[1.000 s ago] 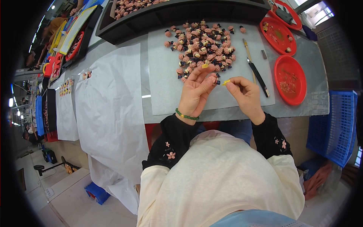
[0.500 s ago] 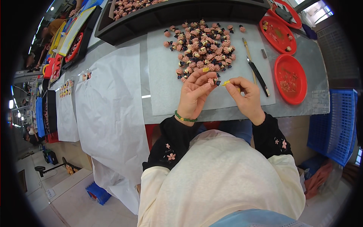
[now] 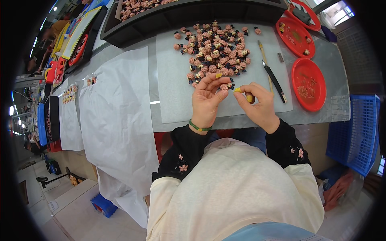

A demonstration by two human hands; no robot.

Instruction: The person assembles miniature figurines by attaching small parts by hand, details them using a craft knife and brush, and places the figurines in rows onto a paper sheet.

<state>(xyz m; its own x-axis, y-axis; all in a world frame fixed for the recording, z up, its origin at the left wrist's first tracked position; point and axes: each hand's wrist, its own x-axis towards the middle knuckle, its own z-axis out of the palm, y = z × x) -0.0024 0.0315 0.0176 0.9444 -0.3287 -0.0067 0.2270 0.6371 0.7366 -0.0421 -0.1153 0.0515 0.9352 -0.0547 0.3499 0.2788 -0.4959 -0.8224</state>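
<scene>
Turned a little since the earlier frame, the right hand (image 3: pixel 259 105) now shows yellow at a second finger; its thumb and forefinger tips are close together, and I cannot tell whether anything sits between them. At nine o'clock from it, the left hand (image 3: pixel 207 102) pinches a small pink-topped figurine (image 3: pixel 226 86) at its fingertips, just beside the right fingertips, the hands well within reach of each other but apart. Between eleven and twelve o'clock from the hands, a pile of similar figurines (image 3: pixel 219 52) lies on a pale sheet (image 3: pixel 173 80) spread over the desk (image 3: pixel 335 88), with a dark tray (image 3: pixel 201 20) beyond it. From the right hand, a black-handled knife (image 3: pixel 275 83) lies near at one o'clock, a red dish (image 3: pixel 305 70) with scraps at about two o'clock, and a blue crate (image 3: pixel 354 132) between three and four o'clock. White paper (image 3: pixel 116 96) hangs over the desk edge at nine o'clock from the left hand.
</scene>
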